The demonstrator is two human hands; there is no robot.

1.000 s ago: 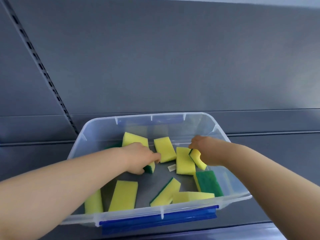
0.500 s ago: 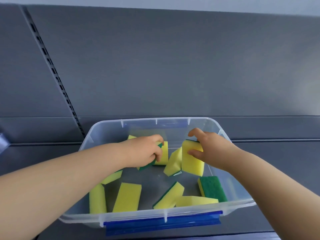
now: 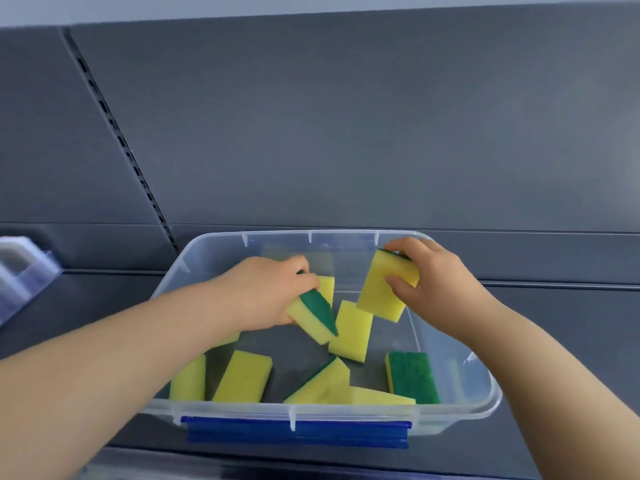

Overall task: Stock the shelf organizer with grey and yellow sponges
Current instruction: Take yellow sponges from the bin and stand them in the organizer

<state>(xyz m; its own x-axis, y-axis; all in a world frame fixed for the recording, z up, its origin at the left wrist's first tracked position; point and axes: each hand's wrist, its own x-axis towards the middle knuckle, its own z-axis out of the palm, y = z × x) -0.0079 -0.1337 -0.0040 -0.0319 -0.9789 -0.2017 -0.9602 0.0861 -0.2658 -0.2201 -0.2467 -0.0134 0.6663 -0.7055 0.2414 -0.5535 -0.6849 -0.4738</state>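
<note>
A clear plastic bin (image 3: 485, 403) with a blue front latch sits on the dark shelf and holds several yellow sponges with green scrub sides. My left hand (image 3: 266, 292) is shut on one sponge (image 3: 313, 317), tilted with its green side up, above the bin's middle. My right hand (image 3: 436, 285) grips a second sponge (image 3: 384, 289) near the bin's back right corner, yellow face toward me. Loose sponges lie on the bin floor, among them a yellow one (image 3: 349, 332) in the middle and one with its green side up (image 3: 412, 377) at the right.
A clear shelf organizer (image 3: 24, 271) shows partly at the left edge, on the same shelf. A grey back panel with a slotted upright (image 3: 117, 140) rises behind the bin. The shelf's front edge runs just below the blue latch (image 3: 298, 434).
Both hands have lifted their sponges higher out of the bin. The right hand's sponge has risen toward the back right corner; a sponge that leaned on it now lies flat.
</note>
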